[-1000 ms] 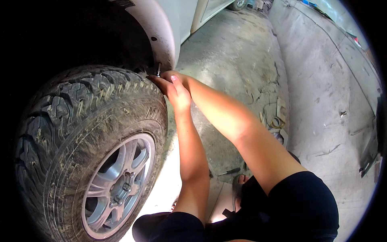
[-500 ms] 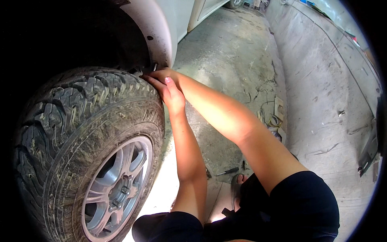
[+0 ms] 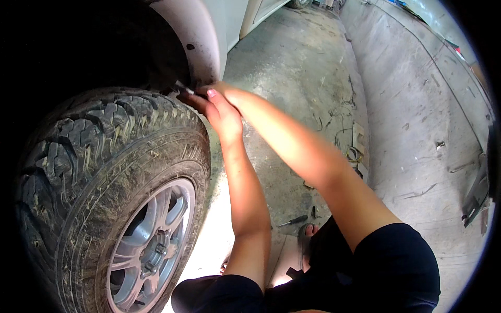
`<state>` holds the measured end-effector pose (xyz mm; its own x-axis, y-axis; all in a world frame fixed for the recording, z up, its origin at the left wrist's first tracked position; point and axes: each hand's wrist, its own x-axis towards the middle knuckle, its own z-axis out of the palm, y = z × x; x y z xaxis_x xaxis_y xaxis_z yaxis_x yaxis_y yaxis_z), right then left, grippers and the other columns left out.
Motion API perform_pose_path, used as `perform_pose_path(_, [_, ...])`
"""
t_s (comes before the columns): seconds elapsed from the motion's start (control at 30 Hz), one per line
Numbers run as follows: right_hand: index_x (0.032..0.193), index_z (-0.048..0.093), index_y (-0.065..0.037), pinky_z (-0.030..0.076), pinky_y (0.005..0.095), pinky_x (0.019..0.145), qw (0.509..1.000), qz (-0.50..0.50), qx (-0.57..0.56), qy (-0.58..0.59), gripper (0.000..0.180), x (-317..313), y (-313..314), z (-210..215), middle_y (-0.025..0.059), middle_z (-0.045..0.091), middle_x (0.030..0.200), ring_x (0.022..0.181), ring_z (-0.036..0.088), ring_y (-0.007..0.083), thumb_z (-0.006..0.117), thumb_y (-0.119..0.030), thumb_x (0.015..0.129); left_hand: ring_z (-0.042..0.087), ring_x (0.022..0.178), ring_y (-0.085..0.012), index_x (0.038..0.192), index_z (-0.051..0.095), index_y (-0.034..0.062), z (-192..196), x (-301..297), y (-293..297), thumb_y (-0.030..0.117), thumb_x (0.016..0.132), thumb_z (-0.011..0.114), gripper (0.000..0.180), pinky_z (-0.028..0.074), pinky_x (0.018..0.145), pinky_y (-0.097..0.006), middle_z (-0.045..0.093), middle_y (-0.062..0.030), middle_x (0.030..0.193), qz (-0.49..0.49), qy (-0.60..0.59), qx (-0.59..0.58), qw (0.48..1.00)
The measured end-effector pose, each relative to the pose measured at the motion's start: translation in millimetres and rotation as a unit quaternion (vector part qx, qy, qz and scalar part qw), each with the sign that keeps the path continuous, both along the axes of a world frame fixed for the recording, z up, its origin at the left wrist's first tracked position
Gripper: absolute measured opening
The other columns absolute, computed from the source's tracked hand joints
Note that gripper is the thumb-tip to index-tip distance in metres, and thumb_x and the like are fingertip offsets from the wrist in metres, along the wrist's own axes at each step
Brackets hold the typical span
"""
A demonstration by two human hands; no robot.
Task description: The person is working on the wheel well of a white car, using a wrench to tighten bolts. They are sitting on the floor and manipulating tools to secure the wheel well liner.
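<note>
Both my hands are together at the gap between the knobbly tyre (image 3: 156, 133) and the lower rear edge of the white wheel arch (image 3: 201, 39). My left hand (image 3: 225, 117) points forward beside the tyre's upper edge, thumb raised, with its fingertips lost in shadow around something I cannot make out. Just beyond it, my right hand (image 3: 213, 87) is closed and partly covered by the left. A short, shiny metal bar (image 3: 183, 87) slants out from its fingers toward the dark wheel well; its far end and exact kind are hidden.
The tyre's silver spoked wheel (image 3: 151, 250) faces me at the lower left. A screwdriver (image 3: 293, 221) lies on the concrete floor near my foot (image 3: 308, 232). Tape rolls and scraps (image 3: 355, 154) lie along the grey wall (image 3: 417, 104) on the right.
The metal bar has swung from nearly upright to slanting left. My right hand has shifted slightly up, and the view has moved a little.
</note>
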<state>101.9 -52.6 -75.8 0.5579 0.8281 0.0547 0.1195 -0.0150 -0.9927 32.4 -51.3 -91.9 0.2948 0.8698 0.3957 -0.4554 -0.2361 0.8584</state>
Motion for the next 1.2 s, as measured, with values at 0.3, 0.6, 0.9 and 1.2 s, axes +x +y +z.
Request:
perform_pose_path(0.3, [0.094,0.066,0.004,0.054,0.0482,0.075,0.834,-0.146,-0.171,-0.504,0.024,-77.5,-5.0,149.1,0.0247,0.068,0.090,0.087,0.067,0.0427,0.058,-0.017,0.086,0.050,0.124,-0.0258,0.137,0.043,-0.0053,-12.8,20.8,10.5,0.059,0.102,0.022,0.077,0.038,0.106,-0.038,0.053,-0.0188,0.134,-0.105,-0.157,-0.048,0.981])
perform_pose_path(0.6, [0.121,0.057,0.002,0.055,0.0455,0.076,0.775,-0.022,-0.298,-0.557,0.037,-57.5,34.1,137.4,0.0249,0.069,0.098,0.096,0.068,0.0392,0.055,-0.009,0.086,0.054,0.117,-0.0278,0.126,0.052,-0.0082,-8.2,18.7,5.2,0.053,0.104,0.025,0.071,0.039,0.102,-0.040,0.057,-0.0205,0.128,-0.073,-0.143,-0.064,0.985])
perform_pose_path(0.9, [0.120,0.055,0.007,0.055,0.0461,0.081,0.849,-0.057,-0.184,-0.492,0.038,-57.8,44.5,118.2,0.0285,0.066,0.108,0.100,0.066,0.0414,0.057,-0.004,0.084,0.063,0.096,-0.0232,0.110,0.059,0.0004,-12.1,11.5,-2.6,0.022,0.091,0.062,0.029,0.048,0.085,-0.037,0.066,-0.0111,0.106,0.018,0.023,0.071,0.997])
perform_pose_path(1.2, [0.121,0.054,0.001,0.054,0.0473,0.080,0.856,-0.122,-0.170,-0.473,0.031,-71.6,31.1,116.0,0.0275,0.066,0.102,0.097,0.066,0.0427,0.046,-0.007,0.092,0.063,0.092,-0.0258,0.111,0.060,-0.0013,-11.0,23.4,-27.5,0.031,0.094,0.057,0.037,0.049,0.083,-0.038,0.065,-0.0137,0.102,0.061,-0.061,0.048,0.995])
